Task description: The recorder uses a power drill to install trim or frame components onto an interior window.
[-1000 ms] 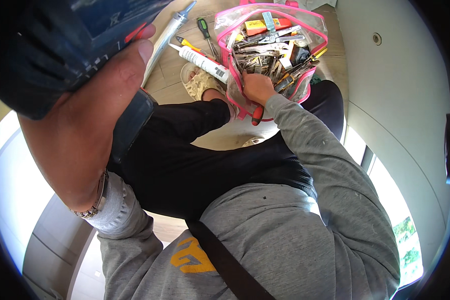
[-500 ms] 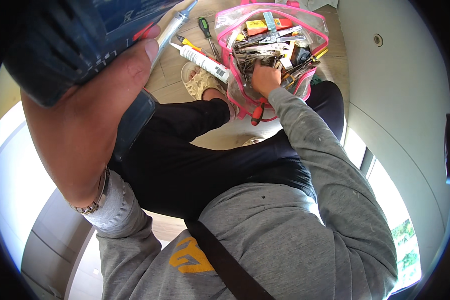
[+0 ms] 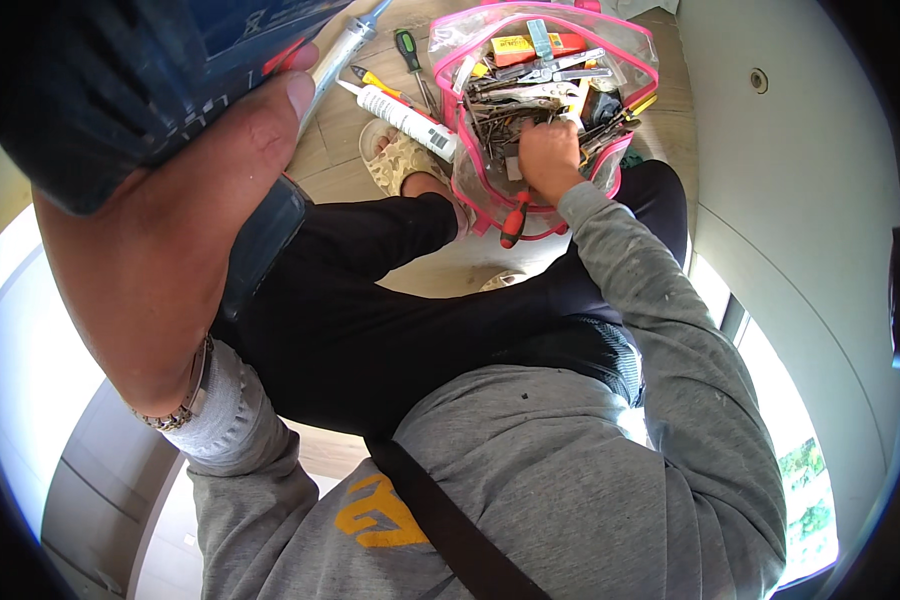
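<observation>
Close at the upper left, my left hand [image 3: 205, 170] is wrapped round the grip of a large dark blue and black cordless drill [image 3: 160, 85]; its front end is out of view. Below that hand shows the drill's dark base. My right hand [image 3: 550, 155] reaches into a clear plastic bag with pink trim [image 3: 457, 150], fingers curled down among the tools. What they hold, if anything, is hidden. Close by lie silvery locking pliers [image 3: 530, 93] and several loose metal bits. A red-handled screwdriver [image 3: 514, 222] sticks out at the bag's near edge.
Left of the bag lie a white sealant tube [image 3: 405, 118], a green-handled screwdriver [image 3: 408, 52], a yellow-and-black tool [image 3: 375, 82] and a caulking gun [image 3: 342, 55]. My sandalled foot [image 3: 402, 160] stands beside them. A pale wall panel [image 3: 790, 180] rises on the right.
My right hand has shifted a little to the right inside the bag, uncovering a small pale block and loose bits. The left hand still grips the drill, nearly unmoved.
</observation>
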Available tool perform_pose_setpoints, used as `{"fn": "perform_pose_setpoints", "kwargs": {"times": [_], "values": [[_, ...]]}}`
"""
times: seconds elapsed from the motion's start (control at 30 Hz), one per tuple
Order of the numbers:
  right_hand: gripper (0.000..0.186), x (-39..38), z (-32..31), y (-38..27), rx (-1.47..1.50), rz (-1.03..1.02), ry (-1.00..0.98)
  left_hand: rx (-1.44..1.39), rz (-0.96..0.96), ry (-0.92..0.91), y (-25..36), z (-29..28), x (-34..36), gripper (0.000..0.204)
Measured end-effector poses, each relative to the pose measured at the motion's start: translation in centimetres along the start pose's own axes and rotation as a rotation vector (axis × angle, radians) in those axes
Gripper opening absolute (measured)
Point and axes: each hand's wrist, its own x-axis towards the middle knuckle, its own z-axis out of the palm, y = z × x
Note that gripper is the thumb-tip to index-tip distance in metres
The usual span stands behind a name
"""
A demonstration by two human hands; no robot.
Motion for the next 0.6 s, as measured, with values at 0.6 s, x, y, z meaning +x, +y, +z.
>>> {"fn": "perform_pose_setpoints", "kwargs": {"times": [0.6], "values": [[0.013, -6.2, -0.9, -0.8, 0.092, -0.342, -0.136, 0.069, 0.073, -0.036, -0.2, -0.5, 0.0, 0.021]]}}
